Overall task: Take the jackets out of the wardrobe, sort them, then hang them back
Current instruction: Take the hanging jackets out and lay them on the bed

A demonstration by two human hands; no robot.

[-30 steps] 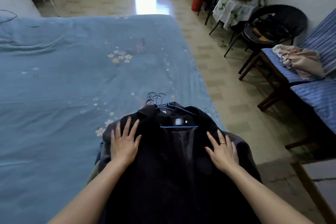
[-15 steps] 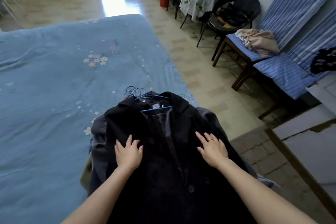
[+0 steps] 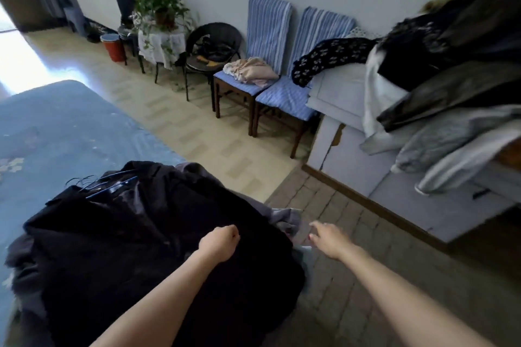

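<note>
Head view: I am seeing my left hand (image 3: 219,242) curled into a loose fist, holding nothing, over the black jacket (image 3: 146,239). My right hand (image 3: 328,238) is hanging beside the pile with fingers loosely spread, empty, above the brick floor (image 3: 352,234). Ahead of the left hand, blue wire hangers (image 3: 112,187) are poking from the collars on the blue bed (image 3: 56,132). I am judging the jackets as taken out and stacked; sorting and rehanging are remaining. Fabric is looking matte and limp.

Bare floor (image 3: 352,248) between jackets (image 3: 141,248) and cabinet (image 3: 423,205).
</note>
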